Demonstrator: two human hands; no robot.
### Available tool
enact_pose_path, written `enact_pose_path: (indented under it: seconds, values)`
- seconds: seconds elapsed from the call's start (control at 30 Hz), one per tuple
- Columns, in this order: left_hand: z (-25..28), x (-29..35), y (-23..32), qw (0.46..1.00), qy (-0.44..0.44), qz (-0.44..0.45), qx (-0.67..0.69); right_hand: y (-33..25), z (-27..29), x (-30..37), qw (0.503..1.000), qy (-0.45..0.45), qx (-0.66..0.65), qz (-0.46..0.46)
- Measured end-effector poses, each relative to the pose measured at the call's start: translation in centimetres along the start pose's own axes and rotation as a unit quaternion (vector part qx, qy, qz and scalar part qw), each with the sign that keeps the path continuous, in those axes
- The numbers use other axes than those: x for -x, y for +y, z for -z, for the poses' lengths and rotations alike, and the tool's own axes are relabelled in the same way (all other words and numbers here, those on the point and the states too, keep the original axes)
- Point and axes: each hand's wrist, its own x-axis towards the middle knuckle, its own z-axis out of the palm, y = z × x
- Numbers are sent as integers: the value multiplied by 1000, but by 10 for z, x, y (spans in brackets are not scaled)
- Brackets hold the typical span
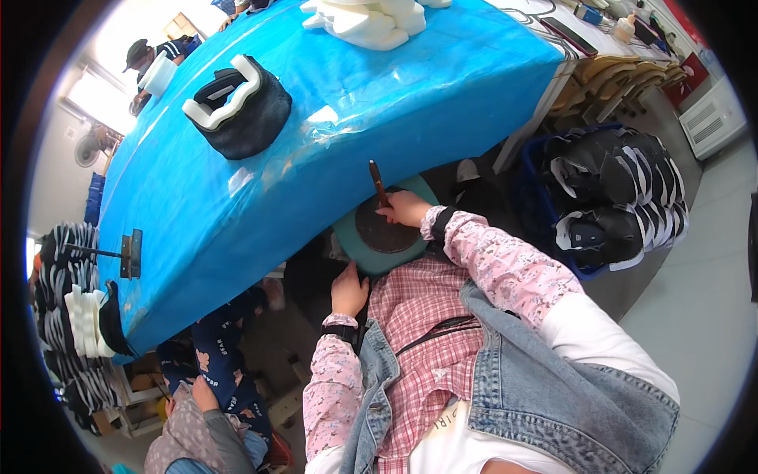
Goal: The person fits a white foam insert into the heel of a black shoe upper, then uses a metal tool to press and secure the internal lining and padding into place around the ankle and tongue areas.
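My right hand (407, 208) is closed around a slim brown stick-like tool (376, 182) with a pale tip pointing up; its exact kind is unclear. It is over a teal, rounded stool-like piece (426, 189) with a dark brown round middle, at the near edge of the blue-covered table (379, 95). My left hand (348, 291) is beside the lower left of that teal piece, fingers stretched out and holding nothing. Farther off on the table stands a black curved padded piece (249, 118) with white foam (225, 110) along its upper edge.
White foam pieces (367, 24) are heaped at the table's far side. A blue crate (533, 201) of black-and-white padded pieces stands at right. A metal bracket (131, 254) is on the table's left, near stacked pieces (67, 292). Other people sit at lower left and far left.
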Motion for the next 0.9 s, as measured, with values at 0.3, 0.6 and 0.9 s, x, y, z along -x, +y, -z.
enact_pose_path:
  seconds: [0.3,0.6,0.9]
  values:
    - [-8,-20,-2,993,-90,69,-42,99,-6,21,966,63,4,-250]
    - [-8,-21,-13,991,-89,77,70,85,-3,67,968,86,-182,-151]
    - [-13,-46,11,963,-89,99,232,127,-14,51,921,232,-275,-152]
